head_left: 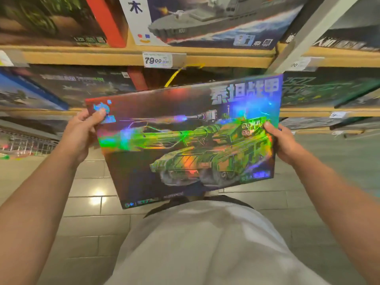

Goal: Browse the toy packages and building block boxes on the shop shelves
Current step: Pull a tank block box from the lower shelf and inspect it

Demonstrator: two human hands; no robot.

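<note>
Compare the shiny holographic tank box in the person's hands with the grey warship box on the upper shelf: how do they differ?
The holographic tank box is off the shelves, gripped at its side edges by the left hand and right hand; the grey warship box stands untouched on the wooden shelf. The tank box shimmers rainbow; the warship box looks matte. Both are printed military-model boxes.

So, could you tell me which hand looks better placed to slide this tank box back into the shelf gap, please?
Probably the left hand. It grips the tank box at its upper corner, nearest the shelf, so it could steer that edge in. The right hand holds lower on the opposite edge, better suited to supporting.
</note>
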